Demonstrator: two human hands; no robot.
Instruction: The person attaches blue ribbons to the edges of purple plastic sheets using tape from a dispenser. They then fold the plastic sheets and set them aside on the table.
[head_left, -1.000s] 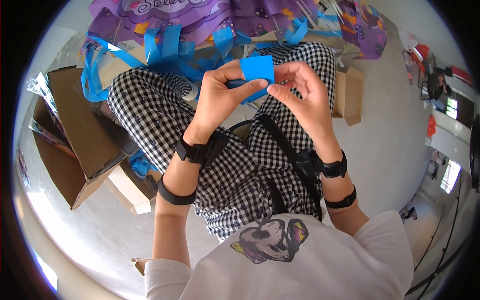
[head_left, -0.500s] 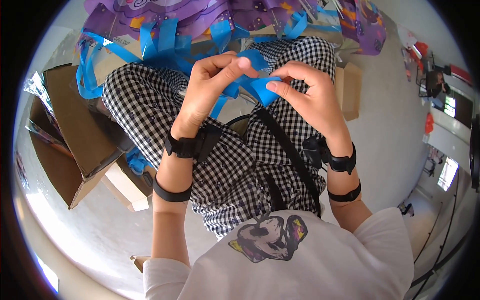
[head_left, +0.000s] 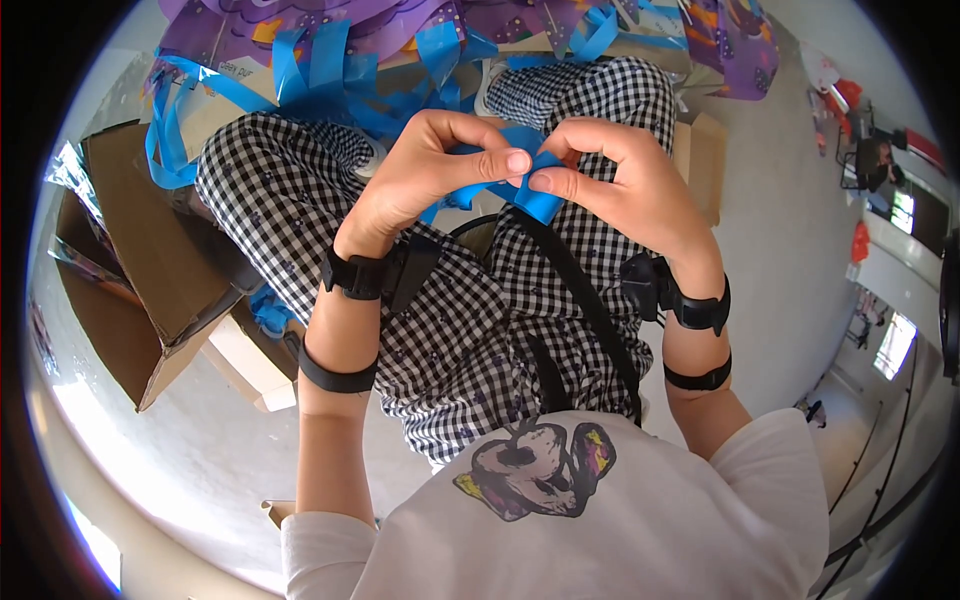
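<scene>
Above my lap, both hands pinch a blue ribbon-like strip between thumb and fingers. My left hand grips it from the left, its thumb tip close to the other thumb. My right hand holds the strip's folded part from the right, with a short flap hanging below the thumb. Fingers cover the middle of the strip, so I cannot tell whether it is knotted or only folded. Beyond my hands, more blue strips hang in loops from a purple printed sheet.
An open brown cardboard box stands at the left, with blue material beside it. A smaller carton lies near it. Another cardboard piece sits right of my knee. At the far right, a person is in the background.
My hands have come closer together, the left moving right and slightly down. The two parts of the blue strip, apart before, now meet between my thumbs.
</scene>
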